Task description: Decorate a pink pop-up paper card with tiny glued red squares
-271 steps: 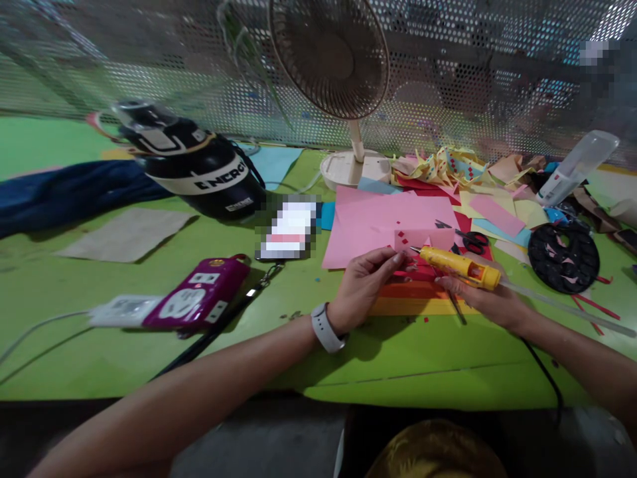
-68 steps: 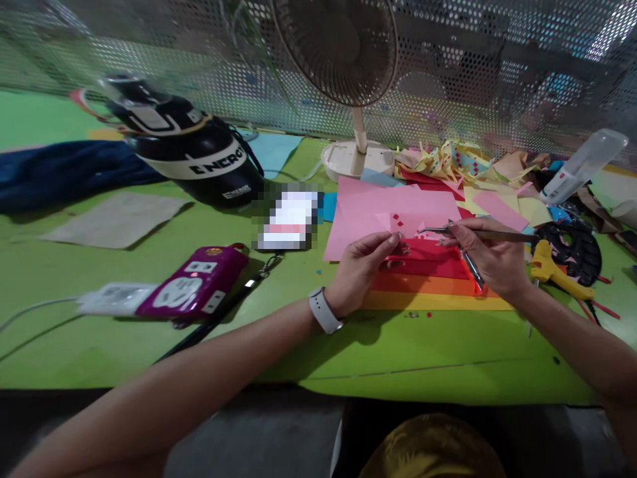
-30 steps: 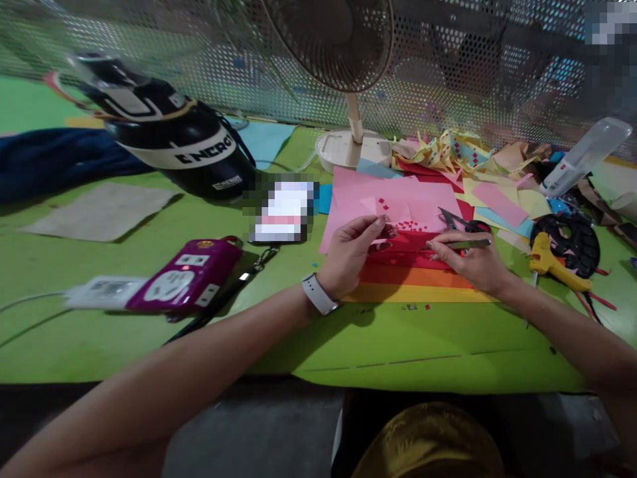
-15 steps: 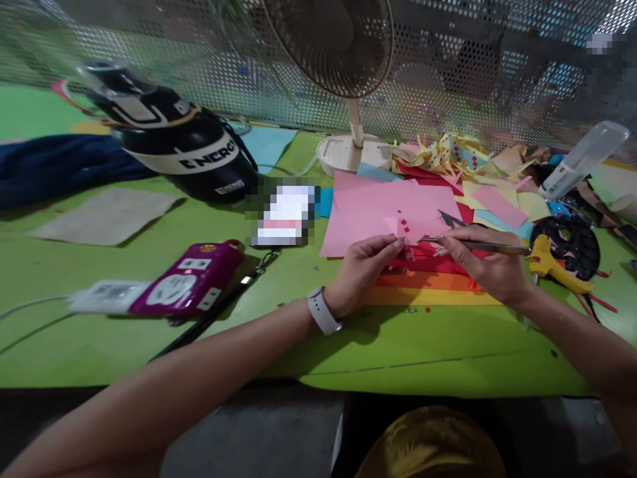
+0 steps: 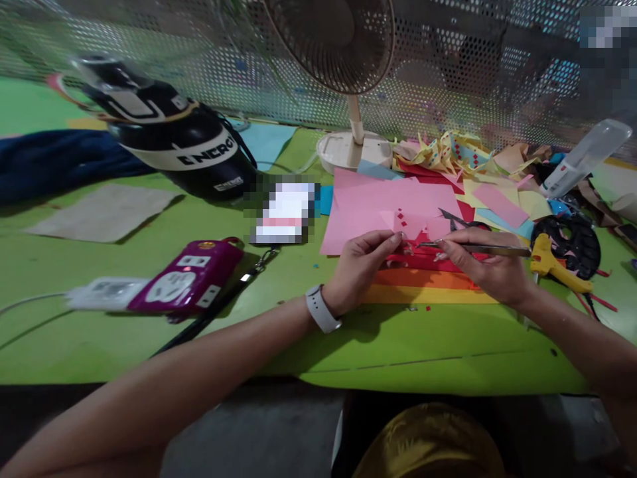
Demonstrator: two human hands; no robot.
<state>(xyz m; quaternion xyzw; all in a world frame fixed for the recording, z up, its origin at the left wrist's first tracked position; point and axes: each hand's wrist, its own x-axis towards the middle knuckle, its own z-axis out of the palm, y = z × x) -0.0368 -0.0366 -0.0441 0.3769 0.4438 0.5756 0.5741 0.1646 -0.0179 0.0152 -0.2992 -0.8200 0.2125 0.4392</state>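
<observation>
My left hand, with a white watch band at the wrist, pinches a small pink paper piece between thumb and forefinger. Small red diamonds show in a row on or just above that piece. Closed around a pair of metal tweezers, my right hand points their tips left, close to my left fingertips. Whether the tips grip anything is too small to tell. Beneath both hands lie red, orange and yellow paper sheets, and a pink sheet lies behind them. Dark scissors rest beyond my right hand.
A fan stands at the back beside paper scraps. On the right are a yellow glue gun and a clear bottle. To the left are a phone, a purple power strip and a black flask.
The red diamonds by my left fingertips have shifted from a slant to a more upright row. The tweezer tips have dropped slightly. Both hands stay nearly in place.
</observation>
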